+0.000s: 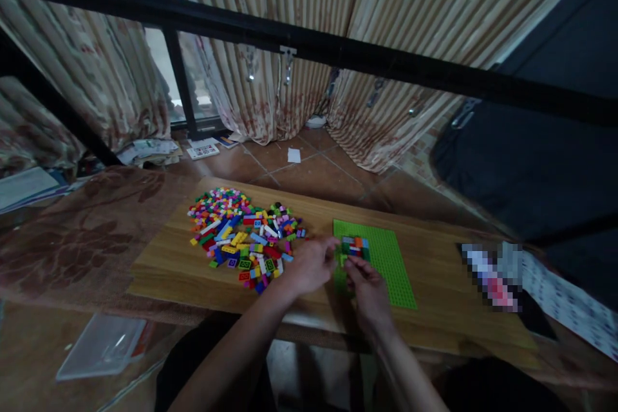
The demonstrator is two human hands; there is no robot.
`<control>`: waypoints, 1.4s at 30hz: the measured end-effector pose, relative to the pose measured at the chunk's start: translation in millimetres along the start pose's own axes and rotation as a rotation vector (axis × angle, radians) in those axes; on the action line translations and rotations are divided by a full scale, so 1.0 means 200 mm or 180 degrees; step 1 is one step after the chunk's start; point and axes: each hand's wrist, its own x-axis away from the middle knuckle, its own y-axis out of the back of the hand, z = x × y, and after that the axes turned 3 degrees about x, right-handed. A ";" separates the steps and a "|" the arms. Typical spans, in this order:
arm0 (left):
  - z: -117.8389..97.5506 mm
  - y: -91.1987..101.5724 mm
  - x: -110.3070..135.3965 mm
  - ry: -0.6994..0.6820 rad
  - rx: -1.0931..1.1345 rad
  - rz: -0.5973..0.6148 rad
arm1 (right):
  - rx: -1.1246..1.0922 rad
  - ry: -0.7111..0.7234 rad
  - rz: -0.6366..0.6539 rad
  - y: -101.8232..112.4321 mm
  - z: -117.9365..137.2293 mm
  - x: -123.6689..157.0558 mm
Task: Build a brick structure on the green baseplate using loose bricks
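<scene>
A bright green studded baseplate lies on the wooden board. On its left part sits a small cluster of toy building bricks in red, blue, orange, white and dark green. My left hand hovers at the plate's left edge, fingers drawn together; anything in them is too small to make out. My right hand is over the plate just below the cluster. Its thumb and index finger are pinched beside a small lime-green piece; what they grip is unclear. Left of my left hand spreads a big pile of loose bricks in many colours.
The wooden board rests on a brown cloth-covered surface. A black metal bar crosses in front of striped curtains. At the board's right end lies a blurred-out item. A clear plastic lid or tray is at lower left.
</scene>
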 end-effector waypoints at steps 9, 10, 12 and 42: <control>-0.03 -0.17 -0.05 -0.0297 0.0033 0.0328 | -0.0630 -0.0105 -0.0096 0.11 0.07 -0.05; -0.04 -0.17 -0.06 -0.0293 -0.0002 0.0343 | -0.0638 -0.0097 -0.0086 0.12 0.06 -0.05; -0.05 -0.18 -0.06 -0.0277 -0.0128 0.0339 | -0.0571 -0.0073 -0.0041 0.13 0.05 -0.06; -0.06 -0.40 -0.16 0.0223 -0.1323 -0.0382 | 0.1095 0.1136 0.1104 0.65 0.13 -0.47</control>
